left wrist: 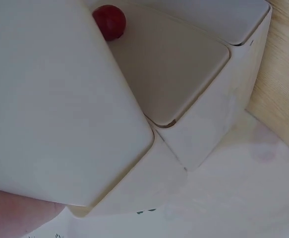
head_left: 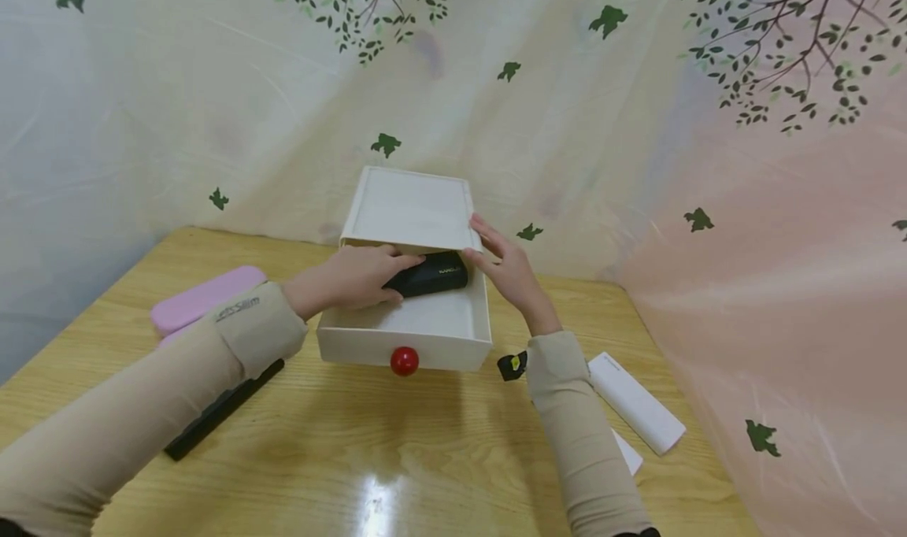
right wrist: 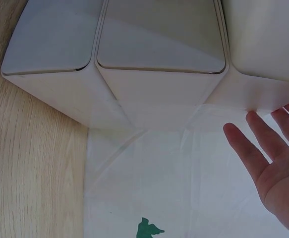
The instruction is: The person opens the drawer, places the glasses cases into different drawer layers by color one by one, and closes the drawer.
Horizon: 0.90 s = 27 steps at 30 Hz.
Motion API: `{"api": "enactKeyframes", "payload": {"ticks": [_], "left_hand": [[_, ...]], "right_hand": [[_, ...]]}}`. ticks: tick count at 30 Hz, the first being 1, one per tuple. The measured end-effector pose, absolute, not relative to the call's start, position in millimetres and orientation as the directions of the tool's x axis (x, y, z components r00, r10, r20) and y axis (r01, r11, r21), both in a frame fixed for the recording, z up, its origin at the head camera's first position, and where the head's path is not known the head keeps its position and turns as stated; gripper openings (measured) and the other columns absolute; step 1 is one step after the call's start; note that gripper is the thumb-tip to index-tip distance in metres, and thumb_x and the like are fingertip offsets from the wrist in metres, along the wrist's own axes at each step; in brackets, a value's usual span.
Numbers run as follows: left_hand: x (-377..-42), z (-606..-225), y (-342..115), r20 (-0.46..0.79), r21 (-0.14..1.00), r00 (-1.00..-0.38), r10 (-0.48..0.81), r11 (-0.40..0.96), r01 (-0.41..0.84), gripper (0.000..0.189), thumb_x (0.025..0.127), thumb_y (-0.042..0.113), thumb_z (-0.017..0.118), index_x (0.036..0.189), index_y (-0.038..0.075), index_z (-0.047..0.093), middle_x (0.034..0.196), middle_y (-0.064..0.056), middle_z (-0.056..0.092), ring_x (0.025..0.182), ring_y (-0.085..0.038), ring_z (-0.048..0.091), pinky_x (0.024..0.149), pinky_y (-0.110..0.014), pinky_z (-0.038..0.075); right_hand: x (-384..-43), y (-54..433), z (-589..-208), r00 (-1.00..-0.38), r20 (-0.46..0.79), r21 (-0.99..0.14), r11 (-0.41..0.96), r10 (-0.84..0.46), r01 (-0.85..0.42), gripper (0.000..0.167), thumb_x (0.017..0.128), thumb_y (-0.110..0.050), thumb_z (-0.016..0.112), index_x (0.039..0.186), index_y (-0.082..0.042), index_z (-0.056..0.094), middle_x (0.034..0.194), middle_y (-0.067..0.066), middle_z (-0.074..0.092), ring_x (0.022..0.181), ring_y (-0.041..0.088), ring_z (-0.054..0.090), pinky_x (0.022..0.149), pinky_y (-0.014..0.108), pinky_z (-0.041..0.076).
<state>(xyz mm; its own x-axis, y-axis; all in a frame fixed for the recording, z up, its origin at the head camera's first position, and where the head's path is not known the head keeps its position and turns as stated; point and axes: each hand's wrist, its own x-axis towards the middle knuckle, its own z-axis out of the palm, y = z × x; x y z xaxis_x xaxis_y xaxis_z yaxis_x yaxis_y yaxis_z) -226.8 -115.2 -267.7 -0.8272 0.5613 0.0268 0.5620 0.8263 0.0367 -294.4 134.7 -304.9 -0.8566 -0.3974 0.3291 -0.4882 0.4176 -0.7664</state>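
Observation:
A white drawer unit [head_left: 411,206] stands on the table, its top drawer [head_left: 404,346] pulled out by a red knob [head_left: 405,361] side. Inside that drawer lies a black oblong case [head_left: 432,275] with pale lettering. My left hand [head_left: 357,275] reaches in over the drawer's left wall and grips the case's left end between fingers and thumb. With fingers spread, my right hand [head_left: 510,273] touches the unit's right side near its top front corner. In the right wrist view the right hand's [right wrist: 283,163] fingertips are at the unit's side. Only a sliver of the left hand [left wrist: 20,210] appears in its wrist view.
Left on the table are a pink case [head_left: 209,293] and a long black box [head_left: 225,411], partly behind the left sleeve. To the right lie a small black object with a yellow mark [head_left: 512,366] and a long white box [head_left: 638,403]. A printed curtain [head_left: 283,127] hangs behind.

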Motion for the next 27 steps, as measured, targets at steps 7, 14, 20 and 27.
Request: {"api": "enactKeyframes", "payload": {"ticks": [7, 14, 20, 27], "left_hand": [[-232, -270, -115, 0.052, -0.016, -0.829, 0.557, 0.830, 0.557, 0.068, 0.091, 0.035, 0.066, 0.149, 0.012, 0.038, 0.133, -0.025, 0.056, 0.110, -0.038, 0.063, 0.086, -0.053, 0.054], [-234, -270, -112, 0.028, -0.072, -0.843, 0.537, 0.842, 0.534, 0.064, 0.096, 0.033, 0.060, 0.151, 0.015, 0.034, 0.132, -0.022, 0.058, 0.108, -0.037, 0.064, 0.083, -0.053, 0.055], [-232, -269, -112, 0.016, -0.054, -0.850, 0.526, 0.850, 0.525, 0.064, 0.095, 0.034, 0.061, 0.151, 0.015, 0.035, 0.136, -0.022, 0.055, 0.115, -0.039, 0.060, 0.088, -0.054, 0.053], [-217, -259, -118, 0.025, 0.047, -0.852, 0.522, 0.851, 0.523, 0.056, 0.095, 0.034, 0.062, 0.143, 0.010, 0.047, 0.141, -0.020, 0.052, 0.123, -0.037, 0.055, 0.096, -0.054, 0.049]], "right_hand": [[-296, 135, -306, -0.856, 0.320, -0.774, 0.409, -0.406, -0.484, 0.058, 0.097, -0.028, 0.059, 0.150, -0.017, 0.037, 0.160, -0.007, 0.026, 0.143, 0.029, 0.037, 0.113, 0.046, 0.038], [-296, 135, -306, -0.855, 0.323, -0.774, 0.407, -0.405, -0.485, 0.058, 0.097, -0.029, 0.059, 0.150, -0.017, 0.037, 0.160, -0.004, 0.026, 0.143, 0.030, 0.037, 0.113, 0.047, 0.038], [-294, 135, -305, -0.856, 0.320, -0.774, 0.410, -0.406, -0.483, 0.060, 0.096, -0.034, 0.060, 0.150, -0.018, 0.037, 0.160, -0.006, 0.026, 0.143, 0.028, 0.037, 0.114, 0.046, 0.037], [-295, 136, -306, -0.857, 0.319, -0.772, 0.415, -0.404, -0.482, 0.061, 0.096, -0.037, 0.059, 0.150, -0.018, 0.037, 0.160, -0.006, 0.026, 0.143, 0.029, 0.037, 0.113, 0.046, 0.038]]}}
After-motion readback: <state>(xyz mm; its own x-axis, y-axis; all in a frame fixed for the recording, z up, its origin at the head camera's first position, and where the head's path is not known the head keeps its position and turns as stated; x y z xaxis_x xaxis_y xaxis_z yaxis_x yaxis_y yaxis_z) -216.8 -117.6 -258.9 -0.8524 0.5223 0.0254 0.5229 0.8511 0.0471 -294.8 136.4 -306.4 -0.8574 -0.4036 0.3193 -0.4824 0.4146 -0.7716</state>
